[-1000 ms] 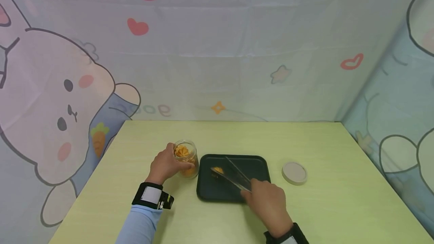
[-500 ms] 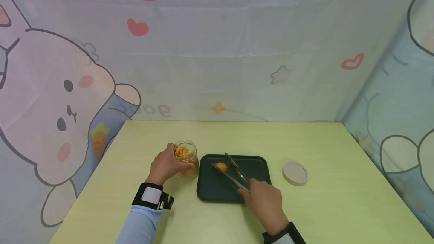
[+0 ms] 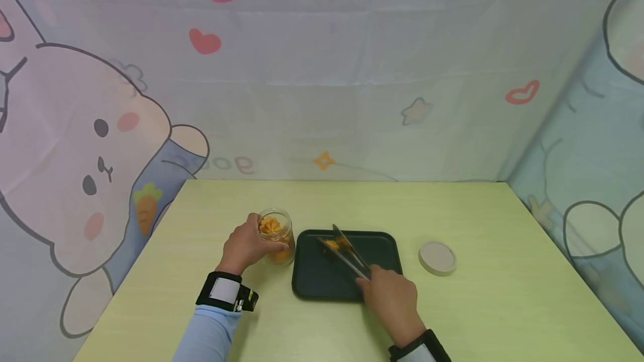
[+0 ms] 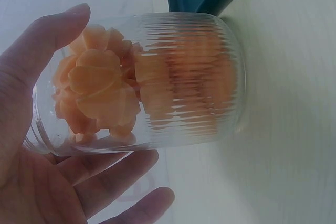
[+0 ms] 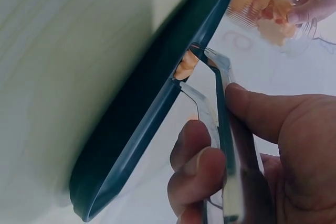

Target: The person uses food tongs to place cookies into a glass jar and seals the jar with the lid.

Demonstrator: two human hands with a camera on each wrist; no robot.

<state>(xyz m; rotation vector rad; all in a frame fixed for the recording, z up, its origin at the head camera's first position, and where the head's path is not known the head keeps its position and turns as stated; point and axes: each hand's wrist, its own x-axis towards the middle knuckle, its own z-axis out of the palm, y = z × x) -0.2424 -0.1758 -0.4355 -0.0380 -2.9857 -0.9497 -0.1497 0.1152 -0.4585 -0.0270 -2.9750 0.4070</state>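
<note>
My left hand [image 3: 248,246] holds a clear ribbed glass jar [image 4: 194,82] upright on the table, thumb on one side and fingers on the other. Orange, flower-shaped pieces [image 4: 100,80] fill much of the jar, which has no lid on. In my right hand [image 3: 392,300] is a pair of metal tongs [image 5: 228,129], gripped between thumb and fingers. Their tips reach into the dark green tray [image 3: 332,286], one on each side of a single orange piece [image 5: 186,65]. The tray lies just right of the jar.
A round pale lid [image 3: 437,257] lies on the table [image 3: 503,317] to the right of the tray. Behind the table's far edge hangs a printed cloth [image 3: 352,71] with cartoon figures.
The tongs' tips and the orange piece have shifted slightly right within the tray, and the tips have drawn closer around it. My left hand and the jar stay in place.
</note>
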